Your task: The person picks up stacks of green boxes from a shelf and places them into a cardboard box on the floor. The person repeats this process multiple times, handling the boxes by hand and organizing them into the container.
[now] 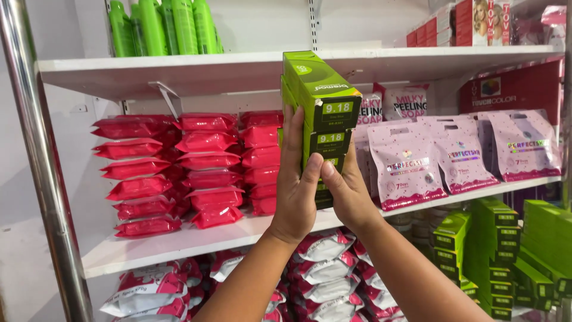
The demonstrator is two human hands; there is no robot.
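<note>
A stack of long green boxes (319, 113) is being held upright in front of a shop shelf, raised to about the level of the white upper shelf board (179, 73). At least three boxes are showing, one above another, each with a small dark label on its near end. The top box is leaning forward and to the right, out of line with the ones under it.

Both hands are clamping the stack from opposite sides. The left hand (296, 188) is pressing against the left face, its fingers reaching up along the boxes. The right hand (347, 188) is gripping lower down on the right, and the two thumbs are nearly meeting at the front of the stack. Only the lower boxes are truly being squeezed — the top one is resting on the rest with just fingertips beside it.

The likeliest mishap, in my judgement, is that the top box slides off, since it is already tilting and has little holding it. A loosened squeeze could also let a middle box slip out and the whole stack scatter.

Behind the stack, on the middle shelf (179, 244), red flat packs (179, 170) are lying piled at the left and pink pouches (405, 164) are standing at the right — a falling box could knock those over. Green bottles (161, 27) are standing on the shelf above. More green boxes (506, 250) are sitting lower right.
</note>
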